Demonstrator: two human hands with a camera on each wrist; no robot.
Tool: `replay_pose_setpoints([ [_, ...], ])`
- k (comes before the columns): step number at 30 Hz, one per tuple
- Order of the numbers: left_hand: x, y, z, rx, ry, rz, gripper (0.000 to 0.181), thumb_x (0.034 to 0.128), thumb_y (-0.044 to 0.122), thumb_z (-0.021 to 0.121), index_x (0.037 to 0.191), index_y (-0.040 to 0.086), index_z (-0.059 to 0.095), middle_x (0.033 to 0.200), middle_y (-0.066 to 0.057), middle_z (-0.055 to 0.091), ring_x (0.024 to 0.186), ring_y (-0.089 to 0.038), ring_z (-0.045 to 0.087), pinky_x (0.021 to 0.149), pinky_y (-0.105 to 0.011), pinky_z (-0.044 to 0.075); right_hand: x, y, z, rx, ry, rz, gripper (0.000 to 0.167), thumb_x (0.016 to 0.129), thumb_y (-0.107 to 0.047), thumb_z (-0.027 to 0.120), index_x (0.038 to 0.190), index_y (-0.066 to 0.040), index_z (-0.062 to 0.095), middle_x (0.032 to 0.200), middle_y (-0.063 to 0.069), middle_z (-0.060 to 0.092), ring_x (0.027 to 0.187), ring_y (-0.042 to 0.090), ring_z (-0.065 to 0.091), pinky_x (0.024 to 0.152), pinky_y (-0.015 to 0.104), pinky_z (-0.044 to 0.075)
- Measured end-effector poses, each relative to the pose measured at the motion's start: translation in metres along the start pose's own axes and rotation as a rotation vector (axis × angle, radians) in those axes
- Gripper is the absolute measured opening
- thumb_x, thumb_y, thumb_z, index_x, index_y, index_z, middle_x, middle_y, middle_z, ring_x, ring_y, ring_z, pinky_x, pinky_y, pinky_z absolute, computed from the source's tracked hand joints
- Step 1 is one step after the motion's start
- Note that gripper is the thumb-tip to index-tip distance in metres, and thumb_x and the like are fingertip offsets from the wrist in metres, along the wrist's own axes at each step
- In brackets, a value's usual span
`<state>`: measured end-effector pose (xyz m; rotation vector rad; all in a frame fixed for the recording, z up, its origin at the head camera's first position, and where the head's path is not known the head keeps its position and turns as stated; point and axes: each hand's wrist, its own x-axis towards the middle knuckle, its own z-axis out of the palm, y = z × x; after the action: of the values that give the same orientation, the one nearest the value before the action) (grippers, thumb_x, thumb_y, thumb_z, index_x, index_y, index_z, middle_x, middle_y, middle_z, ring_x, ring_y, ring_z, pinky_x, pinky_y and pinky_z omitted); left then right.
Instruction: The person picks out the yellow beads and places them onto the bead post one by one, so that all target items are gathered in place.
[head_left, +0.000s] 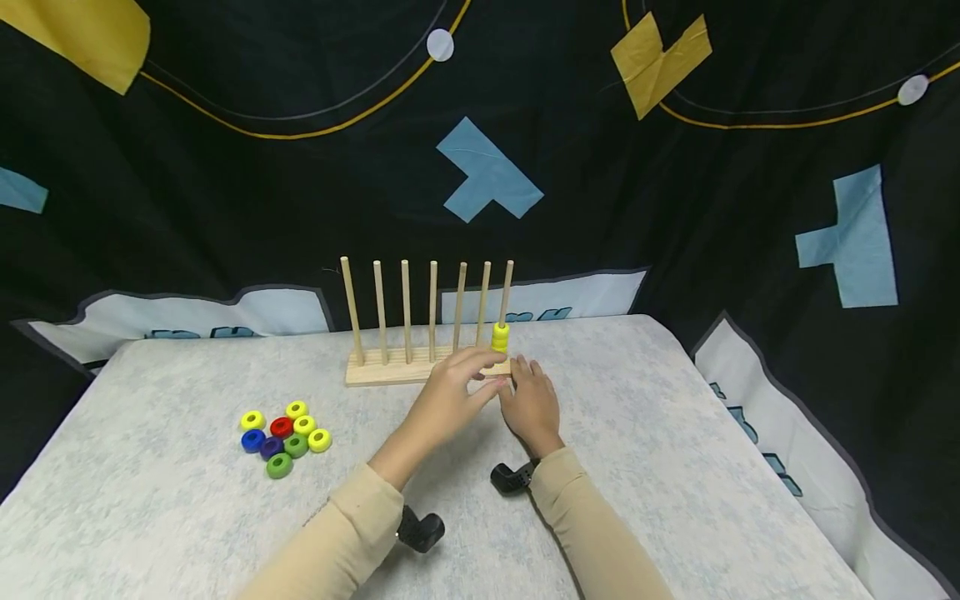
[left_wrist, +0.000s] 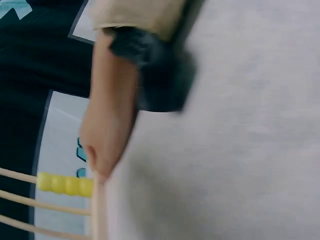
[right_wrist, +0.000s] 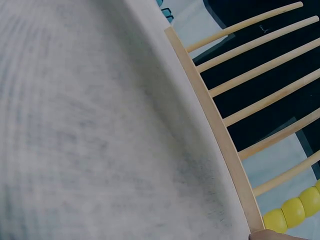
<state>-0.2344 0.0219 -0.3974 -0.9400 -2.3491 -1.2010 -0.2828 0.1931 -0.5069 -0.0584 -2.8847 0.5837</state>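
Observation:
A wooden peg rack point(head_left: 390, 375) with several upright pegs stands toward the back of the table. Yellow beads point(head_left: 500, 337) are stacked low on its rightmost peg; the left wrist view shows these beads point(left_wrist: 65, 184) in a row against the base. My left hand point(head_left: 450, 392) hovers just before the rack's right part, thumb and fingers apart, nothing visible between them. With thumb and fingers, my right hand point(head_left: 532, 404) holds the right end of the base. That hand point(left_wrist: 107, 125) also shows in the left wrist view, and just a fingertip point(right_wrist: 270, 235) in the right wrist view.
Loose ring beads lie in a cluster on the table's left: several yellow ones point(head_left: 319, 440), a red point(head_left: 282, 427), a blue point(head_left: 252, 441), a purple point(head_left: 272, 448) and two green ones point(head_left: 279, 466). A black decorated cloth point(head_left: 300, 192) hangs behind the table point(head_left: 637, 467).

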Motion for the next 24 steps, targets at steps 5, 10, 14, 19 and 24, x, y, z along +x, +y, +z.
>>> replay_pose_setpoints([
  [5,-0.035,-0.014,-0.011,0.047,0.01,-0.051,0.033,0.0901,0.017,0.074,0.122,0.01,0.068,0.121,-0.006,0.069,0.096,-0.019,0.07,0.084,-0.031,0.06,-0.001,-0.001,0.0,-0.001,0.004,0.014,0.056,0.104,-0.044,0.042,0.15,-0.012,0.043,0.159,0.006,0.039,0.149,0.032,0.031,0.122,0.05,0.028],
  [10,-0.071,-0.039,-0.039,0.154,0.025,-0.159,0.041,0.0877,0.017,0.076,0.127,0.01,0.066,0.127,-0.009,0.067,0.097,-0.024,0.07,0.085,-0.039,0.06,-0.002,-0.002,0.0,0.008,0.006,0.005,0.056,0.104,-0.043,0.043,0.151,-0.01,0.042,0.159,0.007,0.038,0.149,0.032,0.03,0.124,0.048,0.026],
  [14,-0.095,-0.063,-0.068,0.236,0.03,-0.251,0.043,0.0868,0.016,0.077,0.128,0.007,0.065,0.128,-0.013,0.065,0.097,-0.031,0.07,0.084,-0.046,0.06,-0.002,-0.001,-0.001,0.018,0.016,-0.001,0.056,0.104,-0.041,0.045,0.15,-0.01,0.043,0.158,0.009,0.039,0.149,0.033,0.031,0.123,0.049,0.027],
  [19,-0.116,-0.084,-0.102,0.323,-0.003,-0.337,0.043,0.0881,0.017,0.075,0.127,0.004,0.064,0.128,-0.018,0.064,0.108,-0.037,0.064,0.093,-0.056,0.054,-0.002,-0.001,-0.002,0.017,0.018,-0.008,0.055,0.104,-0.041,0.044,0.15,-0.011,0.043,0.158,0.009,0.039,0.149,0.033,0.031,0.123,0.049,0.027],
  [24,-0.126,-0.094,-0.123,0.382,-0.1,-0.371,0.044,0.086,0.015,0.077,0.125,0.001,0.064,0.125,-0.021,0.065,0.115,-0.04,0.056,0.098,-0.059,0.047,-0.001,-0.002,-0.001,0.011,-0.001,0.002,0.056,0.105,-0.042,0.043,0.151,-0.012,0.042,0.159,0.008,0.038,0.15,0.032,0.03,0.124,0.048,0.025],
])
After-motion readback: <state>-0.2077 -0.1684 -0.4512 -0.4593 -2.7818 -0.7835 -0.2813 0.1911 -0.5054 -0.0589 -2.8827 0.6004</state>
